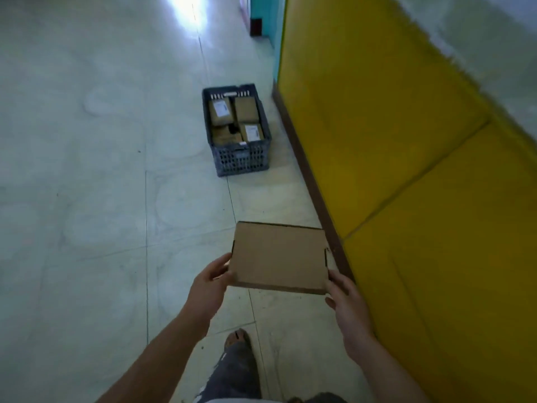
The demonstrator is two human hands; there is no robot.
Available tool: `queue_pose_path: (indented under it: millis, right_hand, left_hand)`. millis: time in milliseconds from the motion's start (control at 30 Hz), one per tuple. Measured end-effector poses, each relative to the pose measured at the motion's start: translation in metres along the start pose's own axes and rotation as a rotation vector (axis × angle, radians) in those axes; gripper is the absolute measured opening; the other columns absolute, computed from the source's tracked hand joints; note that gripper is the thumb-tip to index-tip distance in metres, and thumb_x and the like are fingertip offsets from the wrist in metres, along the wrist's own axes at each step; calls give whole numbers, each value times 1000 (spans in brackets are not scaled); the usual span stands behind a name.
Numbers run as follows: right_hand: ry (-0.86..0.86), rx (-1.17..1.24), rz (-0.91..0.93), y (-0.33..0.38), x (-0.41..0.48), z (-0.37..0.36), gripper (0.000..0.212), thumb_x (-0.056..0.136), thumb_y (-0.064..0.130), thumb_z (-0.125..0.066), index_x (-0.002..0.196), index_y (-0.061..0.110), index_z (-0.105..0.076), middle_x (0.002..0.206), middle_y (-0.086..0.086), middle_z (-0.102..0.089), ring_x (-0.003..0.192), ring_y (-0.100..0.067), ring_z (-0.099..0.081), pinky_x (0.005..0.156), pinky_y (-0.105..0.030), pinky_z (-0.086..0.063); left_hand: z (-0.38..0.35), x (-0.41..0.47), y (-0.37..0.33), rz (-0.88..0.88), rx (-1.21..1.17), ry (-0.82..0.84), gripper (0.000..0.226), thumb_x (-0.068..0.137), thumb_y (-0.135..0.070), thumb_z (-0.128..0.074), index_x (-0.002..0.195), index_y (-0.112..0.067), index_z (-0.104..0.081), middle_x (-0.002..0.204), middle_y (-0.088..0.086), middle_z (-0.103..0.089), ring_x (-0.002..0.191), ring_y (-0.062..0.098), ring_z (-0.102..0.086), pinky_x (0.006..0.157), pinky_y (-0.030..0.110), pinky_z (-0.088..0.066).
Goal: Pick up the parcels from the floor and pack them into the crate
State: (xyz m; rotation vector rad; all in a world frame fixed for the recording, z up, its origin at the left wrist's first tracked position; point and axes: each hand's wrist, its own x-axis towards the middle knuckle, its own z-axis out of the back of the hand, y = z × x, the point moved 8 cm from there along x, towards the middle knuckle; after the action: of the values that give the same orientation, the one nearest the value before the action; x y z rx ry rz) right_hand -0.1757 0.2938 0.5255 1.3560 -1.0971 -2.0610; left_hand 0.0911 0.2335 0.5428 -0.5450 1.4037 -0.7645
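Item: flat cardboard parcel, held roughly level above the floor, low-centre of view, well apart from the crate. Left hand grips the near-left edge, thumb on top; right hand grips the near-right corner, thumb on the edge; other fingers hidden beneath. The two-sided hold prob. keeps the wide, thin box flat for the carry. Crate: dark, slatted, on the floor ahead, just beside the brown skirting of the yellow wall. Contents: packed parcels, approx. four, filling the visible layer, so this one prob. goes on top. Room: open floor left and ahead; wall close on the right.
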Motion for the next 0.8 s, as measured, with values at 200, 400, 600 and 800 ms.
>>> queue_pose_path:
  millis: [200,400,600,800]
  right_hand:
    - [16,22,16,73,26,-67,18,96,19,-58,107,31,-64,105,13,-62,102,-15,-59,87,-34,-50]
    - [-28,47,45,125,79,-123,19,95,20,-58,110,30,-64,110,10,-63,105,-16,-59,86,-35,-50]
    - [2,68,30,189,177,-196,19,95,16,-57,106,30,-63,102,17,-62,99,-14,-58,83,-33,-47]
    - [113,32,-3,272,264,-295,17,95,20,-57,108,29,-64,109,9,-64,101,-13,-58,84,-32,-49]
  left_hand:
    - [63,42,-71,-68,-77,20,41,95,-18,-56,132,-35,-56,129,-1,-57,117,19,-54,106,42,-42]
    - [95,119,-130,-85,-104,20,41,94,-11,-54,130,-31,-57,124,-1,-60,114,18,-56,99,34,-46]
    - [132,222,-194,-64,-128,-38,35,93,-10,-57,125,-22,-59,114,-4,-64,106,13,-60,93,31,-48]
    - [201,311,-268,-44,-117,-172,32,91,-10,-59,123,-17,-61,117,2,-64,106,17,-61,94,34,-49]
